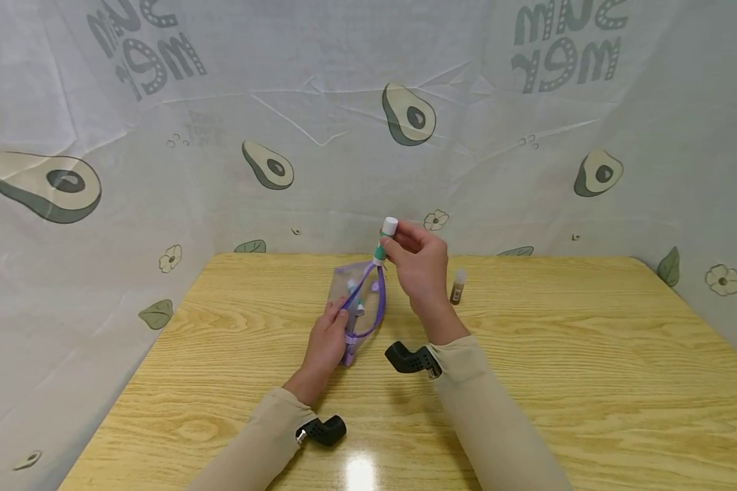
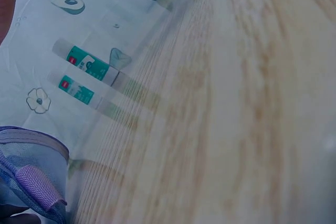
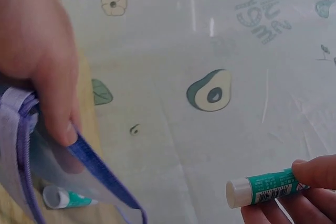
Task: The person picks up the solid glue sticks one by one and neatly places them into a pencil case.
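Note:
A pouch [image 1: 339, 280] of see-through material with purple zip edging is in my left hand [image 1: 327, 341], low over the table. The pouch's mouth gapes, and a green-and-white glue stick [image 3: 79, 200] lies inside. My right hand [image 1: 426, 266] pinches another green-and-white glue stick [image 1: 379, 251] between thumb and fingers, just above the mouth. In the right wrist view this glue stick [image 3: 270, 186] is apart from the pouch's blue-purple edge [image 3: 100, 169]. The left wrist view catches the pouch [image 2: 39, 163] at its lower left; the glue stick [image 2: 89, 64] there looks doubled and blurred.
A small brown tube with a clear cap [image 1: 457, 287] stands on the wooden table [image 1: 577, 354], to the right of my right hand. Behind the table hangs a pale cloth [image 1: 344, 204] printed with avocados. Black wrist cameras [image 1: 405, 359] sit on both sleeves.

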`<state>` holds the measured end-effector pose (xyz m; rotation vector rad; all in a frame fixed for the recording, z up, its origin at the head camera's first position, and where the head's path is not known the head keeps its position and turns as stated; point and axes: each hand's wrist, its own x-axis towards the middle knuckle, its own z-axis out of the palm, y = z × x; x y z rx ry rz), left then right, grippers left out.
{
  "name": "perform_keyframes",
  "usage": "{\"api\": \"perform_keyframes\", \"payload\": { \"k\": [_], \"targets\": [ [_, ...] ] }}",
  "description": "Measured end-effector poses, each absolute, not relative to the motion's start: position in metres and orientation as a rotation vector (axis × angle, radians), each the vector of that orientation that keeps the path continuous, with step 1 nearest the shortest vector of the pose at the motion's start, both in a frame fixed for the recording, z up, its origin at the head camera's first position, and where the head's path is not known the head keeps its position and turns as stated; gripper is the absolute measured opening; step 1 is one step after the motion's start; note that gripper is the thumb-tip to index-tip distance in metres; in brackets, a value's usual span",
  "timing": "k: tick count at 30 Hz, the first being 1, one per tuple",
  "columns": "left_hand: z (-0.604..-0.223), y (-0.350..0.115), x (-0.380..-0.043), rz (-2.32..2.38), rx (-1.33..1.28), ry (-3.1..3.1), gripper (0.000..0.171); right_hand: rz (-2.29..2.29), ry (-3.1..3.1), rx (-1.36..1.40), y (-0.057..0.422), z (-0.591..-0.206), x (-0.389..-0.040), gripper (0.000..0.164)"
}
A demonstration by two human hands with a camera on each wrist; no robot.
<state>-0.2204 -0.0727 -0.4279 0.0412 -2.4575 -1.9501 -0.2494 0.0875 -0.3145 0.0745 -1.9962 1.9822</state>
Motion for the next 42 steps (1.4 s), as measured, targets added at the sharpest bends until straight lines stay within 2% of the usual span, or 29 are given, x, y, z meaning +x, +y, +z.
{"api": "perform_keyframes", "payload": {
  "k": [21,27,42],
  "targets": [
    [-0.428,-0.071,-0.22,-1.914,0.046,-2.469,0.051,1.667,-2.303,-0.012,0.072,-0.356,-0.262,0.034],
    [-0.428,-0.072,-0.22,-1.931,0.048,-2.441,0.051,1.625,-2.361,-0.044,0.068,-0.365,-0.264,0.036],
    [-0.426,-0.073,-0.22,-1.951,0.041,-2.448,0.05,1.544,-2.467,-0.146,0.067,-0.387,-0.269,0.03]
  ]
}}
